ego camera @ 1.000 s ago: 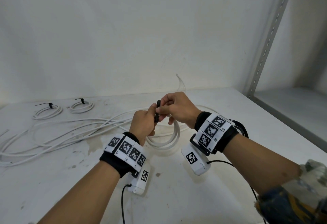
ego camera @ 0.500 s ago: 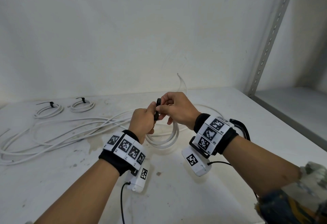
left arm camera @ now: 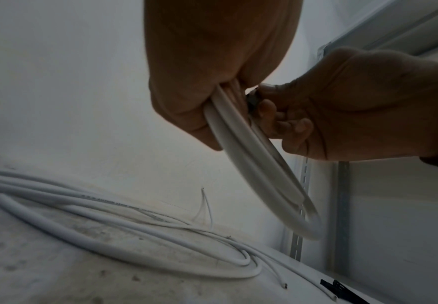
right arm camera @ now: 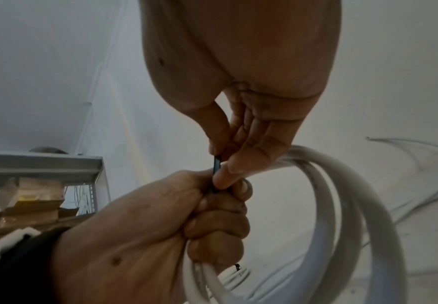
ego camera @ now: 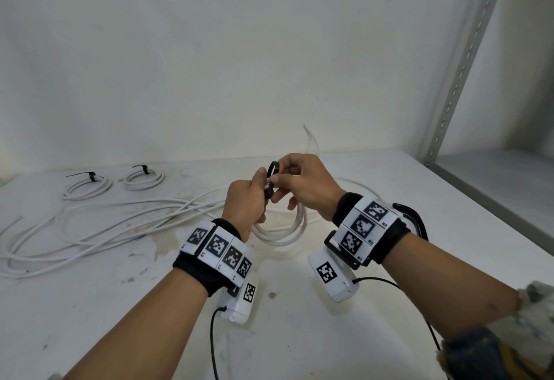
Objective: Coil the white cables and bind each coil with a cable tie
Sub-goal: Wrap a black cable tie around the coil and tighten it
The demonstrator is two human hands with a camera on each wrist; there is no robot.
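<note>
- The left hand [ego camera: 245,199] is clamped in a fist round the top of the white cable coil [ego camera: 295,223], holding it raised above the tabletop [ego camera: 299,334]; in the left wrist view the strands of the coil [left arm camera: 254,164] run out from under its curled fingers
- The right hand [ego camera: 305,183] meets it from the right, thumb and forefinger pinched on the black cable tie [ego camera: 272,178]; the tie arches up in a small loop between the two hands and passes over the coil at the left hand's grip; in the right wrist view only a short dark strip of the tie [right arm camera: 216,164] shows between the fingertips
- Against the frames before, the tie's loop stands taller and more open above the knuckles; both hands have stayed at the same spot over the middle of the tabletop
- Marker bands of black-and-white square codes wrap both wrists; the small characters beside the squares are too small to read; a loose cable in the left wrist view carries faint print, blurred past reading
- Loose white cables [ego camera: 99,229] sprawl from the hands towards the left edge of the tabletop
- Two bound coils [ego camera: 87,187] [ego camera: 144,178] lie near the far left corner, each with a black tie round it
- A perforated metal upright [ego camera: 461,73] rises at the far right corner
</note>
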